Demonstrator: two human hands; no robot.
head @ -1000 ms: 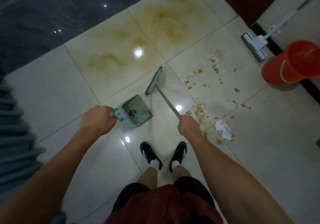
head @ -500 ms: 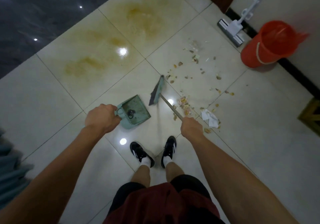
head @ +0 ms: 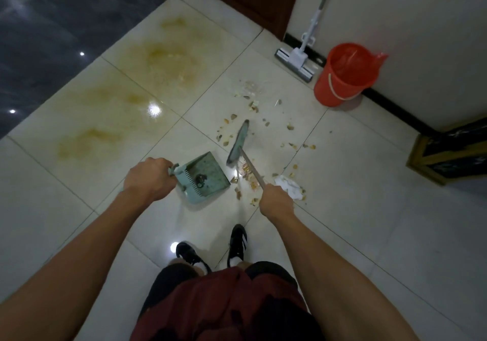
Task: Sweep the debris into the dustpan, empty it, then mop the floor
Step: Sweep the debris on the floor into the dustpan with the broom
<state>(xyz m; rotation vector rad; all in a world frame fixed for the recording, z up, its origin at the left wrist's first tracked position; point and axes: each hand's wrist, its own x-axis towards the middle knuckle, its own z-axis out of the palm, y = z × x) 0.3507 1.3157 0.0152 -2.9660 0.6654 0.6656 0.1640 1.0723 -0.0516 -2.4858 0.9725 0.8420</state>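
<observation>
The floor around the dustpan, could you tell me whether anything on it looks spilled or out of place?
Yes. Brownish debris lies scattered over the pale tiles by the broom, with a crumpled white paper near the right hand. Yellow-brown stains spread across tiles beyond the dustpan.

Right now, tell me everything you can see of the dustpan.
The dustpan is pale green, plastic by its look, with a flat tray, low side walls and a comb of teeth along its handle end. The left hand grips its handle. Its open mouth faces the broom head, close by but apart. One small dark clump lies in the tray near the teeth; the scattered debris is still outside it on the tiled floor.
</observation>
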